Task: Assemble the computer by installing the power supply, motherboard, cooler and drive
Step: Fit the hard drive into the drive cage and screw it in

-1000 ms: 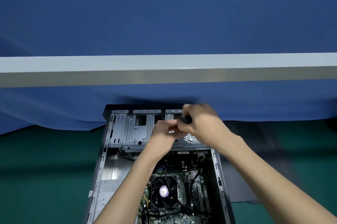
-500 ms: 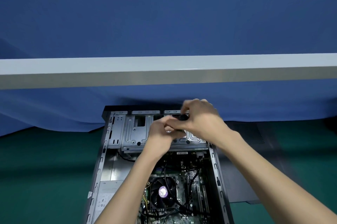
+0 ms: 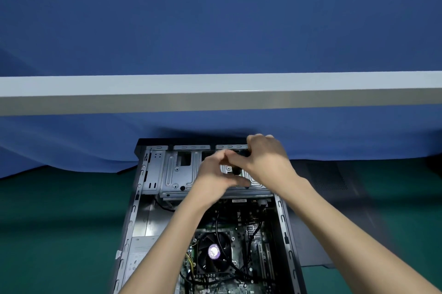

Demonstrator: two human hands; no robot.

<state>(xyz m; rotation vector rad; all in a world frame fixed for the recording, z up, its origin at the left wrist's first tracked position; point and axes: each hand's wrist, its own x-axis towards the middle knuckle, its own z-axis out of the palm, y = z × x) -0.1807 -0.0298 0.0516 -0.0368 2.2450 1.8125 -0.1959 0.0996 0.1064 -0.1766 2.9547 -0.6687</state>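
1. The right hand [image 3: 267, 159] is curled round a dark-handled tool [image 3: 237, 169], held over the metal drive cage [image 3: 177, 174] that lies beneath both hands
2. The left hand [image 3: 212, 174] reaches up against the right hand, fingertips meeting beside the tool; blur hides whether it pinches anything
3. The open computer case [image 3: 283, 222] lies under the forearms, with the cooler fan [image 3: 214, 252] and motherboard [image 3: 241, 277] between them and the power supply [image 3: 138, 253] left of the left forearm

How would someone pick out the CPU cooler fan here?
Start at the open computer case lying on the green table. In its near half, on the motherboard, sits the cooler fan. It is the only round black part, with a purple sticker on its hub.
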